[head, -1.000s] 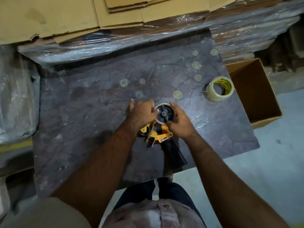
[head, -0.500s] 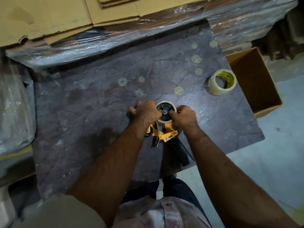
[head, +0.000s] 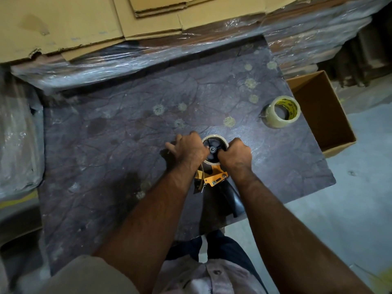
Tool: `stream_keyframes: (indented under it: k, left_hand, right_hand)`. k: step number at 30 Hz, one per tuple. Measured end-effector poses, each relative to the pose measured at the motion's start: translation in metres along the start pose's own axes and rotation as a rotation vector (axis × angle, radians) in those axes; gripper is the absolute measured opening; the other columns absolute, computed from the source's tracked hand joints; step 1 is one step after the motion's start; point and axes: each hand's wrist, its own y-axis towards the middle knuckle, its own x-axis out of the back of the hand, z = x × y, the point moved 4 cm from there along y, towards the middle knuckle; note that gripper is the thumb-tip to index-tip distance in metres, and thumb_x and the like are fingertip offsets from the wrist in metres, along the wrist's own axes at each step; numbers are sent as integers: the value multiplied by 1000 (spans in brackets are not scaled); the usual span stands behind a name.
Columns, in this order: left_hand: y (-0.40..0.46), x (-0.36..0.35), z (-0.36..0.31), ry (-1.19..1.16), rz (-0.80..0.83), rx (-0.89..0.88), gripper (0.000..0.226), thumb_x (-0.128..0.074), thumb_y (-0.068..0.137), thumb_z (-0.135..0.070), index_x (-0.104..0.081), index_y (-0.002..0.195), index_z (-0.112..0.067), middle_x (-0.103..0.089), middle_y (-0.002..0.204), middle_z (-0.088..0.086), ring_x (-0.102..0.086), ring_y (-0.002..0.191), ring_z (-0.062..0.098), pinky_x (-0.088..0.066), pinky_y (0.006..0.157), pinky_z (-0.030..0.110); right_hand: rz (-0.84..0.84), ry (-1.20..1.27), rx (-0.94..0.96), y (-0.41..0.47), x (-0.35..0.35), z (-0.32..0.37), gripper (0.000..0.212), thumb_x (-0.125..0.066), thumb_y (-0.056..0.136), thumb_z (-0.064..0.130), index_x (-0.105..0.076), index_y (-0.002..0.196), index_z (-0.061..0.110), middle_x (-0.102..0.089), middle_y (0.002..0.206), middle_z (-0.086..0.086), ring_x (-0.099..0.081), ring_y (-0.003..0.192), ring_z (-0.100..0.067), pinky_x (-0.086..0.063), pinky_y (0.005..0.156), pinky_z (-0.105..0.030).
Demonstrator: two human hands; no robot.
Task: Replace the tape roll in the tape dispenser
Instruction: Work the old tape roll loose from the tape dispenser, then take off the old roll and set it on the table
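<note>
A: Grip first. What are the hands doing?

B: Centre of frame. Left hand (head: 187, 148) curls over the left edge of the spent roll (head: 214, 138) on the tape dispenser (head: 214, 177); right hand (head: 235, 154) is clenched on its right edge. Fingertips are hidden, so exact contact I cannot tell.

A: The dispenser itself?

B: Lying on the dark slab (head: 106, 145), black hub facing up between the knuckles, orange frame just below the hands, black handle pointing toward the lower edge of the slab.

A: Replacement?

B: New tape roll (head: 281, 112) sits right of centre, near the slab's right edge, well apart from the hands, untouched.

A: Surroundings?

B: Open cardboard box (head: 318, 111) just beside that roll, off the slab. Flat cardboard sheets (head: 63, 24) on plastic wrap (head: 106, 64) across the top.
</note>
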Motion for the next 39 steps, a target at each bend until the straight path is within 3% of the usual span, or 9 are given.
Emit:
stream_keyframes:
  k: [6, 9, 14, 17, 21, 27, 33, 36, 39]
  left_hand:
    - [3, 12, -4, 54, -94, -64, 41, -73, 79, -46, -62, 113, -25, -69, 109, 0, -52, 121, 24, -28, 98, 50]
    - [-1, 16, -7, 38, -135, -97, 42, -71, 80, -46, -62, 115, -24, -70, 114, 3, -52, 123, 26, -29, 100, 52]
    - [5, 7, 7, -242, -38, -158, 34, -73, 75, -51, -60, 91, -24, -69, 95, -1, -64, 103, 26, -42, 102, 49]
    - [2, 9, 16, -540, 64, -237, 36, -76, 66, -52, -61, 85, -27, -69, 81, -9, -70, 82, 17, -59, 84, 46]
    - [-8, 23, 28, -707, 81, -332, 48, -70, 69, -65, -70, 100, -30, -75, 91, -14, -72, 90, 8, -57, 93, 49]
    - [-16, 62, 28, -801, -20, -422, 40, -63, 83, -53, -77, 107, -23, -78, 100, -6, -72, 97, 14, -56, 96, 47]
    - [-31, 99, 12, -787, -80, -493, 25, -62, 97, -28, -76, 115, -16, -77, 106, -1, -71, 98, 15, -56, 96, 42]
    - [-34, 102, 0, -809, 24, -493, 46, -51, 97, -57, -77, 112, -22, -78, 108, -3, -72, 101, 13, -55, 98, 43]
    - [-34, 95, -10, -941, 239, -424, 85, -28, 88, -84, -60, 140, -24, -58, 146, -1, -53, 134, 14, -38, 109, 34]
  right_hand:
    - [2, -21, 42, -7, 13, 6, 39, -68, 83, 31, -59, 114, 9, -67, 108, -15, -55, 85, -28, -44, 68, -33]
    - [14, -13, 23, -11, 16, 8, 40, -67, 84, 27, -57, 118, 8, -67, 112, -17, -63, 100, -35, -44, 70, -33]
    - [52, 19, 39, -6, 21, 4, 39, -71, 82, 35, -60, 111, 11, -70, 108, -14, -66, 95, -32, -47, 72, -30]
    - [130, 302, -22, -9, 24, -3, 37, -76, 85, 31, -55, 109, 10, -70, 98, -16, -75, 78, -32, -64, 74, -44]
    - [290, 625, -55, -27, 36, -4, 47, -72, 92, 30, -48, 127, 8, -72, 98, -26, -74, 80, -33, -62, 81, -53]
    - [530, 482, 302, -56, 66, 18, 74, -76, 89, 31, -31, 147, 40, -76, 106, -15, -75, 98, -26, -61, 77, -29]
    - [164, 102, 700, -50, 98, 46, 106, -91, 70, 32, -30, 156, 22, -51, 146, -2, -53, 130, -19, -50, 99, -32]
    - [124, 62, 757, -41, 104, 56, 115, -94, 63, 33, -29, 157, 20, -49, 152, -5, -50, 134, -22, -51, 102, -46]
    - [83, 32, 764, -25, 105, 59, 109, -94, 61, 32, -35, 152, 20, -56, 143, -6, -55, 126, -26, -51, 99, -46]
